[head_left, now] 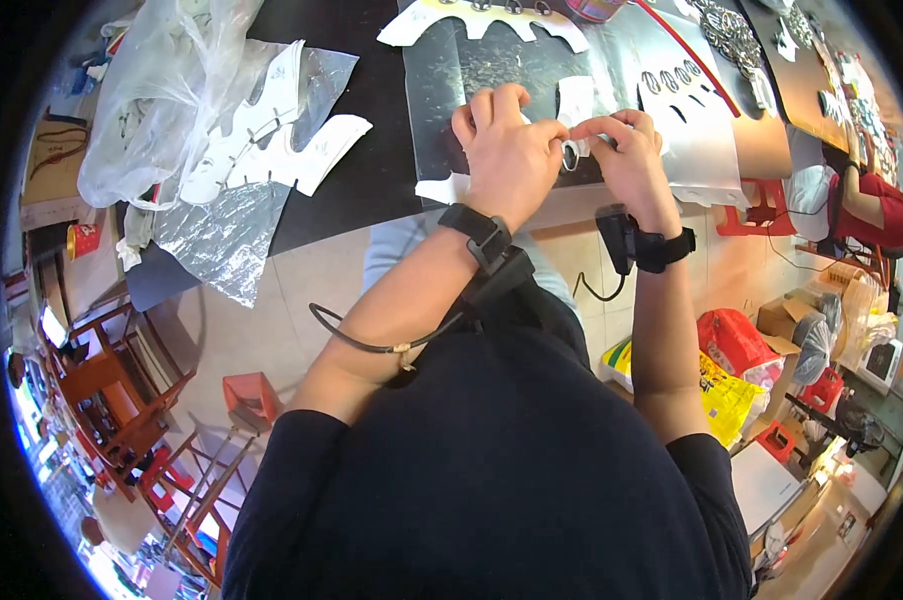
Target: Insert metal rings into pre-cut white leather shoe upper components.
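Close together over the table's near edge, both hands pinch at a white cut-out piece (575, 98). My left hand (512, 165) lies across it with thumb and forefinger closed, the other fingers bent. From the other side, the closed thumb and forefinger of my right hand (627, 165) meet them. A metal ring (570, 156) shows at the piece, just under the fingertips. Much of the piece is hidden by my left hand. Beyond the hands lies a white scalloped strip (487, 22) with several rings along its edge.
A clear sheet (432, 95) covers part of the black table (357, 205). At left are a plastic bag (162, 110) and white cut pieces (317, 155). To the right lie several oval rings (672, 77), a red strip (694, 62) and a chain heap (729, 35). A person in red (877, 210) sits far right.
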Tool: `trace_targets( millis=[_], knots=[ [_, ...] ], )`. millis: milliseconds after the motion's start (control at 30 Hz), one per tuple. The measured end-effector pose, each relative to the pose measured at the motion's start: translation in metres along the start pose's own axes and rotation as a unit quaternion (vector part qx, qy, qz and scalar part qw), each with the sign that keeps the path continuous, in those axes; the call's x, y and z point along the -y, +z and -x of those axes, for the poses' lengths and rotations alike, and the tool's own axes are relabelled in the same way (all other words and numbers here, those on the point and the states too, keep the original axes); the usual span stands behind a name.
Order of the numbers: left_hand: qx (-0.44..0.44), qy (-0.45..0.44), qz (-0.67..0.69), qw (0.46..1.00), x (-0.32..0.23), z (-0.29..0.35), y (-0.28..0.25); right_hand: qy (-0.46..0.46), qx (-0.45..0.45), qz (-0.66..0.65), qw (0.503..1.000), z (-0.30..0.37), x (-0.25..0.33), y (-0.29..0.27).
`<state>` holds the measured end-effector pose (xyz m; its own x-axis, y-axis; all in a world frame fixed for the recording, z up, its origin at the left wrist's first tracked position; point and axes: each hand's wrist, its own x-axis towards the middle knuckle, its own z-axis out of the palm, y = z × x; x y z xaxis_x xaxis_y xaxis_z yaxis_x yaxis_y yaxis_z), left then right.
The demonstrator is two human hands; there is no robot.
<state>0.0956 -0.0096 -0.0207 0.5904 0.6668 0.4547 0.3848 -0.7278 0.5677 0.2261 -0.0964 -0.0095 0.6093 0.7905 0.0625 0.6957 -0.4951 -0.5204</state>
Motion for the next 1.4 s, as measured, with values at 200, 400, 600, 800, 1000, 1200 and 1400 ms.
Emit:
trace_targets(
  millis=[200, 400, 600, 800, 1000, 1200, 1400],
  knots=[
    [0.003, 0.003, 0.001, 1.0, 0.001, 0.0, 0.0, -0.006, -0.07, -0.131, 0.989, 0.006, 0.002, 0.002],
    [-0.009, 0.012, 0.009, 1.0, 0.001, 0.0, 0.002, -0.058, -0.064, -0.058, 0.995, 0.001, 0.011, 0.005],
    [-0.017, 0.015, 0.014, 1.0, 0.002, 0.001, 0.006, 0.049, -0.032, -0.113, 0.992, 0.0, 0.026, 0.001],
    [-0.002, -0.026, 0.045, 0.999, 0.007, -0.003, 0.005, 0.001, 0.011, -0.264, 0.964, -0.001, 0.018, 0.003],
    [0.096, -0.039, 0.16, 0.982, 0.009, -0.02, -0.028, 0.029, 0.029, -0.465, 0.884, -0.002, 0.029, -0.014],
    [0.253, -0.116, 0.382, 0.881, 0.009, -0.036, -0.064, -0.017, 0.109, -0.478, 0.871, -0.006, 0.051, -0.036],
    [0.237, -0.209, 0.545, 0.776, 0.003, -0.035, -0.074, 0.016, 0.177, -0.572, 0.801, -0.007, 0.059, -0.045]
  ],
)
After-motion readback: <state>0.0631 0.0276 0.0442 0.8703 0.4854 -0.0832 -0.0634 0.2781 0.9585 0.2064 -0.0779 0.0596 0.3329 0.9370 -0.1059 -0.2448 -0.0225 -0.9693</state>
